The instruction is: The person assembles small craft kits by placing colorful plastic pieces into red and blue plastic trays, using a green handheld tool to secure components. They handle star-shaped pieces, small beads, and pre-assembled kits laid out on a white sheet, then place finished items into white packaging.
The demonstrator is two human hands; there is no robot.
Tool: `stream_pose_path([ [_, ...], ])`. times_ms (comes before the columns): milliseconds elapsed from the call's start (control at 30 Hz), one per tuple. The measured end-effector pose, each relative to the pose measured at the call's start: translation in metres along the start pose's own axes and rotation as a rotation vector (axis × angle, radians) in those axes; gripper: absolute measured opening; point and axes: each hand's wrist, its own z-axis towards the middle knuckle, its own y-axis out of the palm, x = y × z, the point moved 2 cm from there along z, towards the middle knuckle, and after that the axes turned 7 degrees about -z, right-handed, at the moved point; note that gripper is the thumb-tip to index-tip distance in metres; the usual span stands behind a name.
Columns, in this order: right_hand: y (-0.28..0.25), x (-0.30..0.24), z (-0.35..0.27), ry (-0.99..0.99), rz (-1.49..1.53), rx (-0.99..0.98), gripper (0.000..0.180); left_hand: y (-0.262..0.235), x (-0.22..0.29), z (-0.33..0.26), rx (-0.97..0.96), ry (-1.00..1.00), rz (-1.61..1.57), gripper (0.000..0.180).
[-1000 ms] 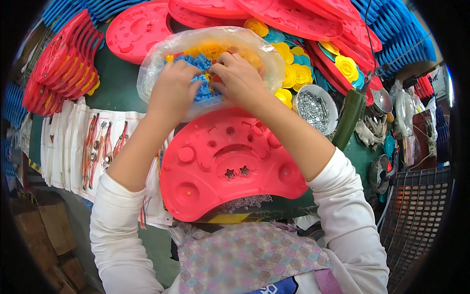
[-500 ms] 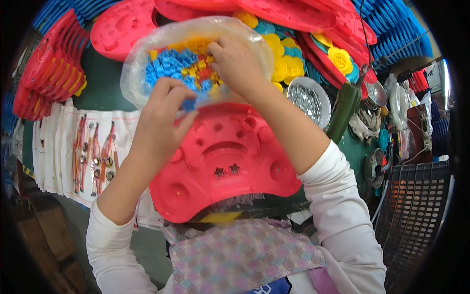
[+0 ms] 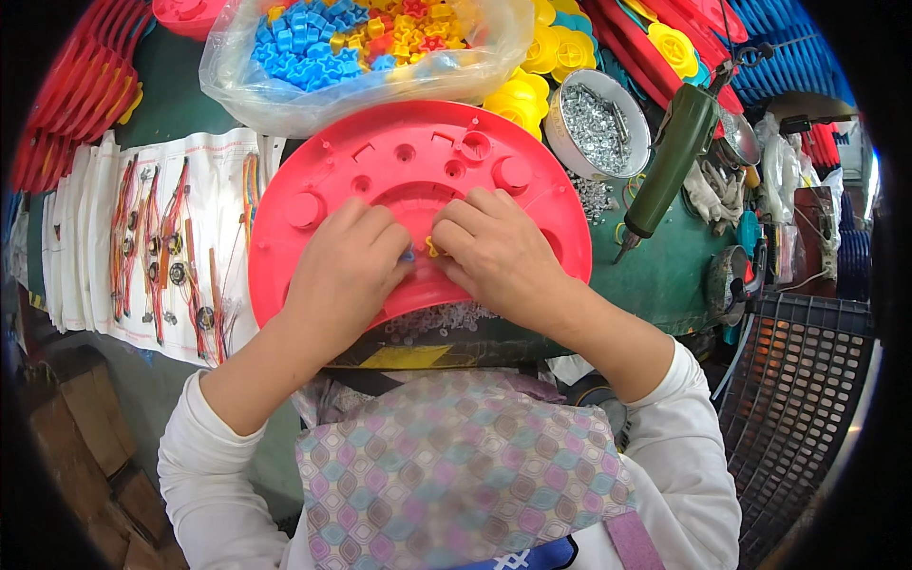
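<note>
Hands: both over the panel, close together, fingers curled inward and nearly closed.
Left hand: the left hand [image 3: 351, 261] has its fingertips drawn together at a small blue plastic piece [image 3: 408, 255], mostly hidden by the fingers.
Right hand: the right hand [image 3: 496, 249] pinches a small yellow plastic piece [image 3: 432, 247] at thumb and fingertips, just beside the blue one.
Panel: red, curved plastic panel [image 3: 415, 142] with round bosses and recesses, on the green worktop [image 3: 655, 285] in front of the person, below both hands; whether either piece touches it, I cannot tell.
Bag: open clear plastic bag [image 3: 285, 114] beyond the panel, holding blue star-shaped pieces [image 3: 304, 52] at its left and yellow and red pieces [image 3: 418, 33] towards its right.
Bowl: white round bowl [image 3: 570, 152] of silvery metal screws [image 3: 598, 119], just beyond the panel's right side.
Driver: dark-green cylindrical power screwdriver [image 3: 674, 157], right of the bowl, tilted, bit downward.
Wiring: red and black wire bundles [image 3: 176, 252] on white sheets [image 3: 85, 247], left of the panel.
Discs: yellow flower-shaped plastic discs [image 3: 518, 104], between bag and bowl.
Basket: dark plastic grid basket [image 3: 798, 380], at far right.
</note>
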Motion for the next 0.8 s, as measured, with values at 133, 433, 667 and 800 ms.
stream_pose_path([
  [133, -0.004, -0.002, 0.003, -0.003, -0.027, 0.005, 0.028, 0.002, 0.004, -0.001, 0.005, -0.005, 0.056, 0.024],
  [433, -0.021, -0.010, -0.021, 0.009, 0.124, 0.209, 0.019, -0.007, 0.010, -0.025, -0.053, 0.024, -0.059, 0.029],
  [667, -0.026, -0.024, -0.072, -0.164, 0.024, 0.103, 0.010, -0.003, 0.048, -0.046, 0.092, 0.079, 0.153, 0.032],
  [800, -0.014, -0.036, -0.075, -0.138, -0.016, 0.153, 0.012, 0.029, 0.066, -0.062, 0.032, 0.096, 0.087, 0.030],
])
